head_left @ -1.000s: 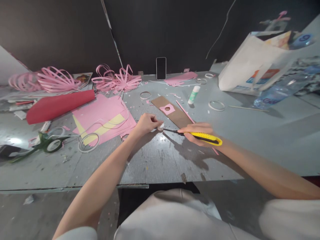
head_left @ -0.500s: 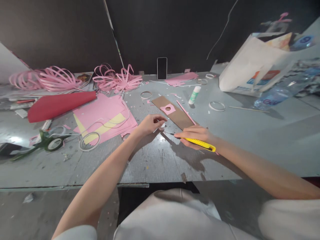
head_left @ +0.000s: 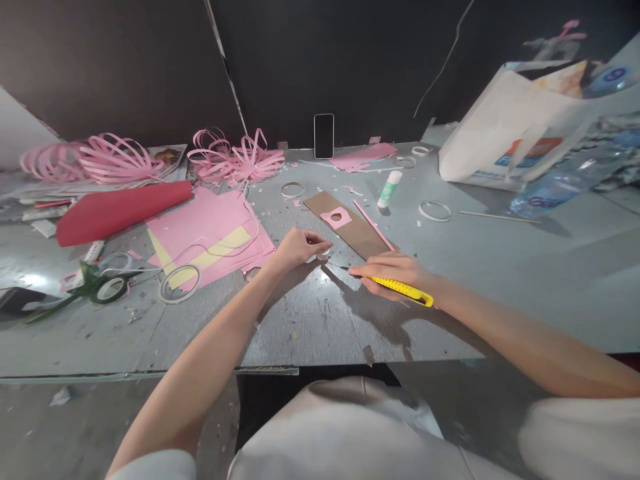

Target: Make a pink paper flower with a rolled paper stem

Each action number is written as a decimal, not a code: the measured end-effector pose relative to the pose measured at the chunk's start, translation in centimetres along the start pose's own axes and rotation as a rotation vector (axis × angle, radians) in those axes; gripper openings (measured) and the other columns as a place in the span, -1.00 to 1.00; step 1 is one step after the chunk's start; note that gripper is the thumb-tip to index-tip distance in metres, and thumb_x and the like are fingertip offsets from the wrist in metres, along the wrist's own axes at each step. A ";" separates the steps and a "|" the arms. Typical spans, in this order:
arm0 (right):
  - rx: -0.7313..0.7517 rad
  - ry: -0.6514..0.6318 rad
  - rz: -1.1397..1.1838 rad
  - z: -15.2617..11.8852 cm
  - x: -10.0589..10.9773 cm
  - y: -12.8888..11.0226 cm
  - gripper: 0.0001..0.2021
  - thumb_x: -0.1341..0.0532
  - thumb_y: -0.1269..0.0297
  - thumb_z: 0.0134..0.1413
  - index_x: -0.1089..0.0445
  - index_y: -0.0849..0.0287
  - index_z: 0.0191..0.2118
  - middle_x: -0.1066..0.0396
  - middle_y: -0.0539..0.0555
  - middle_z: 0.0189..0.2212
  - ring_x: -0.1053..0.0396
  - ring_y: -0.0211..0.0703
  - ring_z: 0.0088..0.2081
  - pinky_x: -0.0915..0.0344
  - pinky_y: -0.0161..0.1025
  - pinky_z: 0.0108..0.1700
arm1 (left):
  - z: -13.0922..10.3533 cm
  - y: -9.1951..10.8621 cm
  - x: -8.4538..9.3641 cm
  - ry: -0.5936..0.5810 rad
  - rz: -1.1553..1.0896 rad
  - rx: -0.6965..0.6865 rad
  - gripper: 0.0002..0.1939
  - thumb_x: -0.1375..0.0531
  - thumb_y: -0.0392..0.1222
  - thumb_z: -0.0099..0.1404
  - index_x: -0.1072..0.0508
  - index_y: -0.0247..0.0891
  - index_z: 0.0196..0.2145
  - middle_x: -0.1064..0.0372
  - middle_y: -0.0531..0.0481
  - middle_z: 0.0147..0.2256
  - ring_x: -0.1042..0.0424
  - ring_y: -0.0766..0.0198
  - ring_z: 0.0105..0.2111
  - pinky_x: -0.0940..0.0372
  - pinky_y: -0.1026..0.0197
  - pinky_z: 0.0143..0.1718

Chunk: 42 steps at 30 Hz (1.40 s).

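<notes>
"Head view: what step are we at?"

"Blade work, seemingly: our left hand [head_left: 296, 251] pinches a small white piece [head_left: 325, 255] near the table [head_left: 300, 327]; our right hand [head_left: 407, 267] grips the yellow cutter [head_left: 403, 289]. We need steadiness."

Table [head_left: 310, 333]: grey, scuffed, glossy under my hands
Knife handle [head_left: 400, 289]: yellow, ribbed, looks plastic
Glue stick [head_left: 389, 189]: smooth plastic

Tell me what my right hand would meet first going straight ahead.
Leading with the knife, your right hand would likely meet the white piece by your left hand; depth is unclear.
</notes>
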State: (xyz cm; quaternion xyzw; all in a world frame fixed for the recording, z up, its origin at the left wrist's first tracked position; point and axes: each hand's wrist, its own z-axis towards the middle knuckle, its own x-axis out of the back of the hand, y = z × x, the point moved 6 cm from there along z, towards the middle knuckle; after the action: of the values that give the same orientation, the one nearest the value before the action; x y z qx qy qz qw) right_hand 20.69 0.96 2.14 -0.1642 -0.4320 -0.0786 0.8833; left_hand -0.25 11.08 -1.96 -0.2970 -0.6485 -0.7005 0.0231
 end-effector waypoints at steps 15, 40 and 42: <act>-0.042 -0.027 -0.038 0.3 -2.0 0.3 -0.71 -0.14 0.44 0.50 -0.45 0.15 0.20 -0.57 0.03 -0.30 -0.51 -0.23 -0.36 -0.45 -0.28 -0.22 | -0.3 0.0 -0.2 0.021 0.006 0.042 -0.70 -0.34 -0.07 0.37 -0.53 -0.24 -0.48 -0.53 -0.10 -0.47 -0.44 0.20 -0.43 -0.24 0.12 -0.36; -0.067 0.033 0.079 -0.4 -1.4 0.2 -0.73 -0.16 0.47 0.48 -0.48 0.15 0.16 -0.57 -0.01 -0.35 -0.48 -0.26 -0.42 -0.40 -0.30 -0.27 | 0.0 0.2 -0.1 -0.023 0.094 -0.060 -0.70 -0.29 -0.04 0.37 -0.54 -0.26 -0.47 -0.49 -0.08 -0.47 -0.27 0.26 -0.48 -0.12 0.13 -0.37; -0.061 0.030 0.108 -0.4 -1.2 0.0 -0.74 -0.17 0.46 0.49 -0.47 0.17 0.17 -0.55 -0.01 -0.37 -0.47 -0.27 -0.42 -0.40 -0.31 -0.27 | 0.0 0.2 -0.1 -0.021 0.103 -0.059 -0.70 -0.29 -0.04 0.37 -0.54 -0.26 -0.46 -0.48 -0.07 -0.47 -0.24 0.28 -0.49 -0.09 0.14 -0.39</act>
State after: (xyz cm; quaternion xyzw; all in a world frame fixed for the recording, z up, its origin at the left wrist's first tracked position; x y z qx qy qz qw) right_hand 20.29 0.85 0.97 -0.2128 -0.4067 -0.0463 0.8872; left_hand -0.10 10.98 -1.80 -0.3377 -0.6114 -0.7143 0.0436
